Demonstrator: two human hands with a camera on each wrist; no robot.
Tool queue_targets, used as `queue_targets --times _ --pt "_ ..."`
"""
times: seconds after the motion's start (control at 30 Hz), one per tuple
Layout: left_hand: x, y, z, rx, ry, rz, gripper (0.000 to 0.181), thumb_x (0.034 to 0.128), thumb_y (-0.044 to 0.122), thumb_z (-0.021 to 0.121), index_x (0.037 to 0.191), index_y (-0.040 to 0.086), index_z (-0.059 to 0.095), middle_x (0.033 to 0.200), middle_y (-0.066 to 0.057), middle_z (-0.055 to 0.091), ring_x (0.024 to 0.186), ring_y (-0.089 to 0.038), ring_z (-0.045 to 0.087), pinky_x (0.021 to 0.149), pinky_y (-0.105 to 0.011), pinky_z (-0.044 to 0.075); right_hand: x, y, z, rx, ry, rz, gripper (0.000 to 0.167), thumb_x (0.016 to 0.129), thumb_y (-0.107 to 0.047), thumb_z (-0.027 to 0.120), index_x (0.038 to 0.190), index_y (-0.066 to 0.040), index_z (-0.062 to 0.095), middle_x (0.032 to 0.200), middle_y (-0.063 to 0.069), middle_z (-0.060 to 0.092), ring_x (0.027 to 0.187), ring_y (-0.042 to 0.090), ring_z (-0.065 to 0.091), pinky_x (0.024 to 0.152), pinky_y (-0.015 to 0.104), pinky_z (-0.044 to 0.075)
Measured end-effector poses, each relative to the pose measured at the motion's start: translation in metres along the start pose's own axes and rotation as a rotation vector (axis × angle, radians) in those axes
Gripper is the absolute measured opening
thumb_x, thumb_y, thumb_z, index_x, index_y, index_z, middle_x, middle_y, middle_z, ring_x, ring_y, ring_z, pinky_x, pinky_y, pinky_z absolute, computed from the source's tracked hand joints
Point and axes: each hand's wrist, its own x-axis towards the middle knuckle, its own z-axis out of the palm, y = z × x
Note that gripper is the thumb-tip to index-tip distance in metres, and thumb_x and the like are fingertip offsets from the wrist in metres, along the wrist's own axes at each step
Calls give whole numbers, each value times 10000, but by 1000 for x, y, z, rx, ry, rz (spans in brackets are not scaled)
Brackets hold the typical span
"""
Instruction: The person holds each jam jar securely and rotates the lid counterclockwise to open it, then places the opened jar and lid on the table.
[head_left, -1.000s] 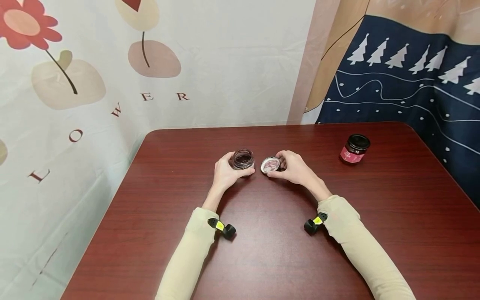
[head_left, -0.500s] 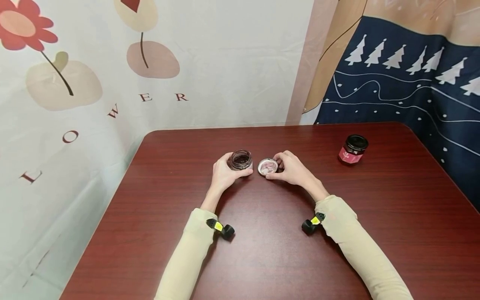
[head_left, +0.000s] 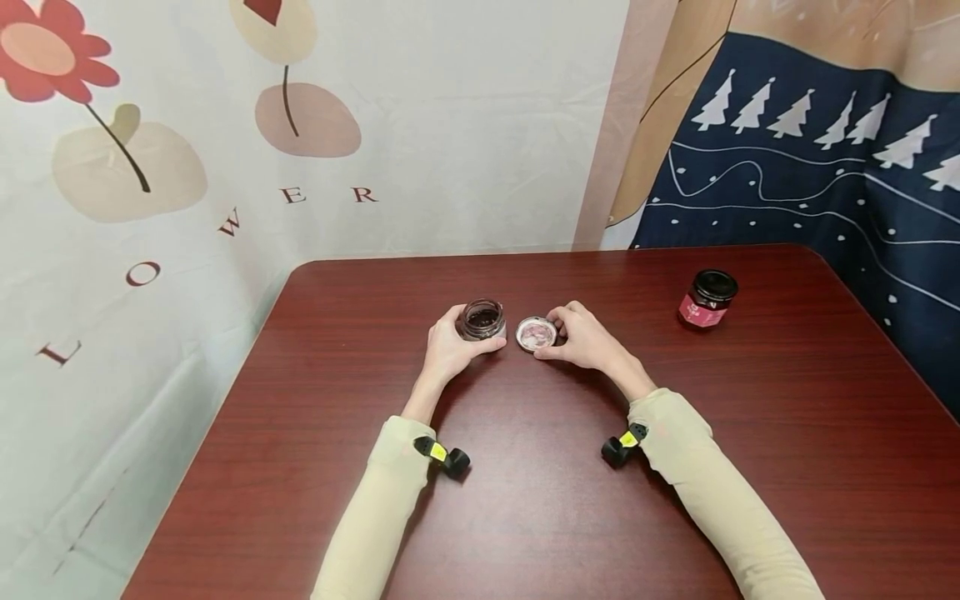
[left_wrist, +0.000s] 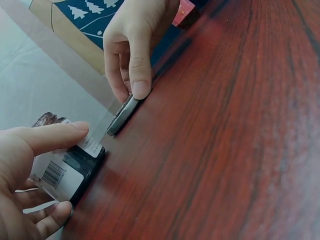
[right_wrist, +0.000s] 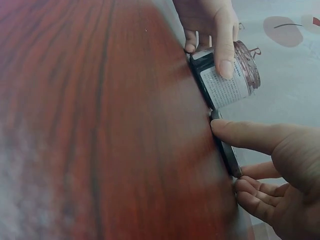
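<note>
An uncapped glass jar with dark contents stands upright on the table, gripped round its side by the left hand. Its white label with a barcode shows in the left wrist view. Just right of the jar, a round lid lies on the table with its pale, stained inner side up. The right hand holds the lid by its rim between thumb and fingers. In the right wrist view the lid lies flat close beside the jar's base.
A second jar with a black lid and pink label stands at the table's back right. The reddish-brown table meets a printed pale cloth behind, and a dark blue cloth hangs at the right.
The right hand and the lid have shifted slightly left, and the lid lies flatter than a second ago. The left hand keeps its grip on the jar.
</note>
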Motion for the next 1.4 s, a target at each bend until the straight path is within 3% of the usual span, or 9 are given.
queue_targets --times 0.5,0.93,1.4 --pt "1 -3 1 1 8 -18 714 691 351 933 1279 90 624 1204 -95 677 1156 -278 586 994 -430 451 3 -2 -2 1 -25 34 554 805 -246 853 1196 64 611 1020 156 570 955 271 530 822 397 471" --pt "1 -6 3 -18 32 1 731 688 352 937 1290 79 623 1206 -101 681 1150 -270 599 988 -425 459 3 -3 0 7 -41 60 583 830 -244 832 1249 72 578 1047 164 559 969 280 547 840 412 485" --pt "2 -5 5 -41 59 -18 742 689 366 938 1302 97 619 1230 -76 674 1163 -241 589 999 -419 443 3 -3 1 -6 -22 69 584 863 -230 803 1293 78 555 1070 181 551 945 279 559 840 424 488"
